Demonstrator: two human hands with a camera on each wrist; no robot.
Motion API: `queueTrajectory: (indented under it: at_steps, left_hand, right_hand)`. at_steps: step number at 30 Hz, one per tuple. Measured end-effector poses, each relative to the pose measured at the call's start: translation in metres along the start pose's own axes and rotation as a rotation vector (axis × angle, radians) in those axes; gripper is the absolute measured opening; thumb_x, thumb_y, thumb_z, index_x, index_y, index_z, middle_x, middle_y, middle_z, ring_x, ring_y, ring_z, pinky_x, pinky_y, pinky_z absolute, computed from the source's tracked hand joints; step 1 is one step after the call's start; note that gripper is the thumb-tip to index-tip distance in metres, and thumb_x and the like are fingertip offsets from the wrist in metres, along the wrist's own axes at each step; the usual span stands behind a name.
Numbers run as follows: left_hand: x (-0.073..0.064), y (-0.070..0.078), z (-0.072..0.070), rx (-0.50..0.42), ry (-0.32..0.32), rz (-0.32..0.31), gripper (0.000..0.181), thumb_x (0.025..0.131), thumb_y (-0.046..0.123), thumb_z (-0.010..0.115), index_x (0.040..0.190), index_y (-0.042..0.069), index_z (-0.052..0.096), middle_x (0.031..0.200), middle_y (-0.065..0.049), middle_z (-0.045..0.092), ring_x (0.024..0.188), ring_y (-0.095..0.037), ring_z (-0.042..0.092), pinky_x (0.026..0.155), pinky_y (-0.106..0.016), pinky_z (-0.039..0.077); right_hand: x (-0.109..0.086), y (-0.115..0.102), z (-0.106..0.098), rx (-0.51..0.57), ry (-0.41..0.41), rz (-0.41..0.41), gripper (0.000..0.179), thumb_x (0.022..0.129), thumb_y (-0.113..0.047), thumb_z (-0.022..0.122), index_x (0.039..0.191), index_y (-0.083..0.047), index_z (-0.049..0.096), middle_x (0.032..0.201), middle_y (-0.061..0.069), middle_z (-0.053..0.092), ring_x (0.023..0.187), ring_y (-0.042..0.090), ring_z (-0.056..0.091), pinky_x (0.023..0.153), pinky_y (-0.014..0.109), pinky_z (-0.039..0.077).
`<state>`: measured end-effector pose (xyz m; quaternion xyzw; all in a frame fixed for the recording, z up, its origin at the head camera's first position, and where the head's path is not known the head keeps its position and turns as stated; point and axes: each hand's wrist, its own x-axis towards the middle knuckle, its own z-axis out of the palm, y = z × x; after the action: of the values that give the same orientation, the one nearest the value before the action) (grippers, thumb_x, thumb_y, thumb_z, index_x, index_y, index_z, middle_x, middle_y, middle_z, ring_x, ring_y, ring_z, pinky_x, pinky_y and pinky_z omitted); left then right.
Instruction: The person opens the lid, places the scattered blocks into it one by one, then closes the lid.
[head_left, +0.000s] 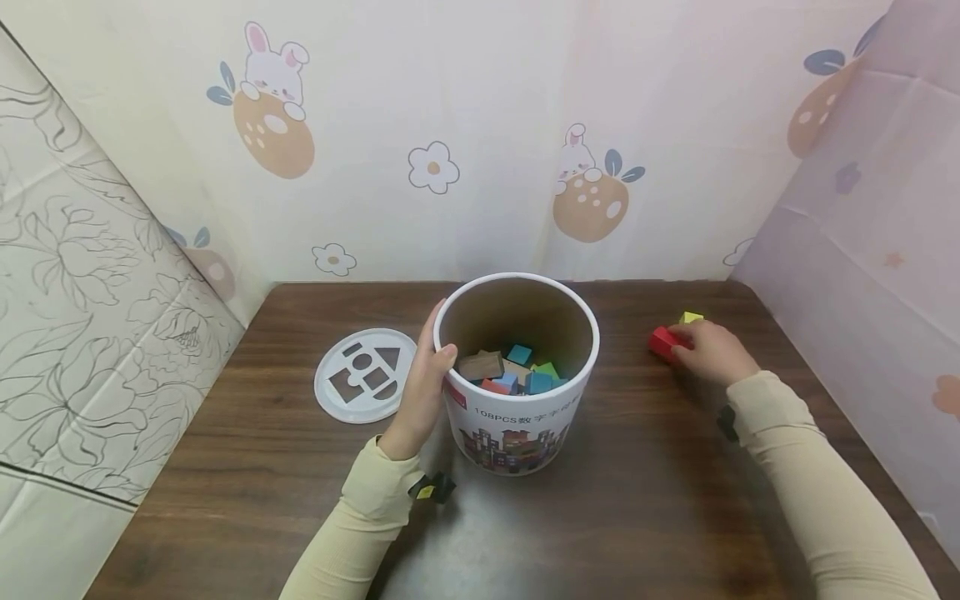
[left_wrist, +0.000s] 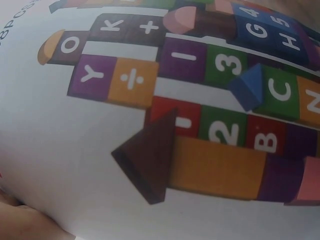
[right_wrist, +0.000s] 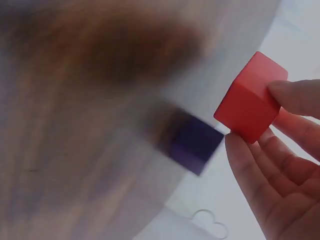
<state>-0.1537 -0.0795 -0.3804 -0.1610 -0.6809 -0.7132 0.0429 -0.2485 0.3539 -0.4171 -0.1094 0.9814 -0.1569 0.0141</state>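
A white round bucket (head_left: pixel 517 417) printed with colourful blocks stands on the table, several wooden blocks (head_left: pixel 517 379) inside it. At its left side my left hand (head_left: pixel 422 379) grips the wall, thumb over the rim. In the left wrist view the bucket's printed wall (left_wrist: pixel 125 170) fills most of the picture. My right hand (head_left: pixel 716 354) is at the right of the table and pinches a red block (right_wrist: pixel 252 97) between thumb and fingers. Just beyond the hand sits a yellow block (head_left: pixel 690 317). A dark purple block face (right_wrist: pixel 197 145) shows beside the fingertips in the right wrist view.
A white lid (head_left: pixel 330 396) with cut-out shapes lies left of the bucket on the brown wooden table (head_left: pixel 600 533). Patterned cloth walls (head_left: pixel 495 217) stand along the back and both sides.
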Motion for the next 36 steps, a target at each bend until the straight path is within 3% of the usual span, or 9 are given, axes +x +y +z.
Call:
queueTrajectory:
  at_steps: [8,16,24,31,36]
  left_hand:
    - [0.001,0.000,0.000,0.002,-0.001,0.009,0.068,0.093,0.035,0.041,0.156,0.026,0.018,0.159,0.003,0.026,0.144,-0.026,0.026,0.117,-0.060,0.021]
    - [0.002,0.000,0.002,-0.013,-0.008,0.021,0.071,0.093,0.034,0.041,0.157,0.019,0.016,0.159,0.002,0.025,0.145,-0.026,0.025,0.118,-0.060,0.019]
    - [0.001,0.001,0.002,-0.013,0.001,0.009,0.069,0.093,0.034,0.041,0.157,0.022,0.017,0.160,0.003,0.024,0.145,-0.025,0.024,0.118,-0.059,0.020]
    - [0.000,0.001,0.001,0.003,0.005,0.000,0.070,0.093,0.036,0.041,0.157,0.024,0.017,0.160,0.003,0.024,0.146,-0.025,0.024,0.117,-0.061,0.020]
    - [-0.001,0.002,0.001,0.010,0.009,-0.005,0.068,0.093,0.035,0.041,0.156,0.025,0.017,0.159,0.003,0.025,0.144,-0.026,0.025,0.116,-0.061,0.022]
  right_hand:
    - [-0.004,-0.037,-0.026,0.040,0.124,-0.066,0.043,0.090,-0.012,0.062,0.128,0.008,0.057,0.108,0.028,0.062,0.087,0.035,0.058,0.078,0.056,0.051]
    - [-0.014,-0.092,-0.059,0.032,0.279,-0.212,0.043,0.086,-0.009,0.067,0.127,0.002,0.061,0.106,0.021,0.063,0.084,0.029,0.056,0.072,0.048,0.051]
    - [-0.026,-0.143,-0.088,0.116,0.311,-0.314,0.050,0.084,-0.009,0.073,0.132,-0.004,0.060,0.114,0.016,0.061,0.096,0.029,0.057,0.075,0.053,0.056]
    - [-0.032,-0.187,-0.101,0.109,0.360,-0.502,0.051,0.078,-0.006,0.079,0.127,-0.009,0.065,0.110,0.008,0.065,0.094,0.019,0.060,0.073,0.032,0.057]
    - [-0.030,-0.209,-0.095,0.102,0.333,-0.673,0.050,0.077,-0.005,0.080,0.125,-0.006,0.066,0.108,0.009,0.066,0.091,0.018,0.062,0.072,0.035,0.059]
